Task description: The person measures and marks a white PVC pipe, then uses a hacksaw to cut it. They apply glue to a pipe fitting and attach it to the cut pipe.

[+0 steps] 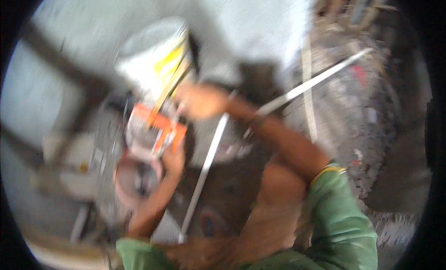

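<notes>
The left hand's grip holds the orange-edged piece, probably light, stiff, best taken by its rim; the right hand's I cannot tell.

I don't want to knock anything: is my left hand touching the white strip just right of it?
Apart. The head view, though blurred, shows dark ground between the left hand and the white strip.

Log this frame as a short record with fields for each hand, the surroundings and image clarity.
left hand: at the lower edge of an orange-edged object; grip blurred
right hand: beside a thin stick; hold unclear
thin stick: lower end overlaps the orange-edged object
beyond the hands: white bucket with a yellow patch
beside the left hand: round pinkish container
farther right: long white strip
clarity: strong motion blur
</notes>
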The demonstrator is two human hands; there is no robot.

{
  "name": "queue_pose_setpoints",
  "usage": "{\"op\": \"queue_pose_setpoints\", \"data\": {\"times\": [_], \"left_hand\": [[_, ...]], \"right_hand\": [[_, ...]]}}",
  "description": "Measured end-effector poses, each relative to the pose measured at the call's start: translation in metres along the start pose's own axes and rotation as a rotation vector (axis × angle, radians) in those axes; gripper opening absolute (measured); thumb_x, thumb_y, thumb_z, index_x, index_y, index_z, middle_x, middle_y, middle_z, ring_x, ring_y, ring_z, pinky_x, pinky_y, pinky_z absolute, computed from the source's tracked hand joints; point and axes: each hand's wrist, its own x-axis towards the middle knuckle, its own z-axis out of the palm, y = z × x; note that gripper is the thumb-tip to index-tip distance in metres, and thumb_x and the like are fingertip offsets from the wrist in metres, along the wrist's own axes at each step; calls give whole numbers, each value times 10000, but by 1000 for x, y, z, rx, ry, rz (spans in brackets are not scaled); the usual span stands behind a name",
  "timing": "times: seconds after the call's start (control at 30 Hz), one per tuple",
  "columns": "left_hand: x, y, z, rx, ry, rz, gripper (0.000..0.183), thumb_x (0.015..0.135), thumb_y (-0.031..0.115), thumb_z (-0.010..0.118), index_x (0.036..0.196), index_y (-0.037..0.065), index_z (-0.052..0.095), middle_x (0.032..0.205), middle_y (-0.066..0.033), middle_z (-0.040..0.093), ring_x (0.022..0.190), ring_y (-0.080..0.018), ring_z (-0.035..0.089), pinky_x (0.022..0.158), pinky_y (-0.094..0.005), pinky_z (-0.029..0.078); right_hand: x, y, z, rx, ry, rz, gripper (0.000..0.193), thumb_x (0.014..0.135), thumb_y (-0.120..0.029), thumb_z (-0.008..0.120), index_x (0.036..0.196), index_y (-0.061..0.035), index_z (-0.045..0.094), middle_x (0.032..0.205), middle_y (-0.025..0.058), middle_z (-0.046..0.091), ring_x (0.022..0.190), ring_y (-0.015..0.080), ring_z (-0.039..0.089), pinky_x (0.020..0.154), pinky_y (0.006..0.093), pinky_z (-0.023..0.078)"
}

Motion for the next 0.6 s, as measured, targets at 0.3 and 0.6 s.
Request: {"op": "queue_pose_setpoints", "data": {"times": [0.3,0.6], "left_hand": [[28,-21,-57,820,-582,99,590,895,531,633,991,-51,644,907,-241,713,856,-387,707,774,-449,550],[-15,97,33,998,-1235,290,409,895,307,616,1104,-40,669,1074,-290,675,1070,-436,650,953,-509,518]], "right_hand": [[-15,-41,0,32,-149,139,293,879,-235,669,1020,22,662,899,234,679,863,386,672,745,507,500],[-32,21,-39,-482,356,-211,222,939,-211,552,959,-12,649,928,161,661,885,327,639,809,461,501]]}}
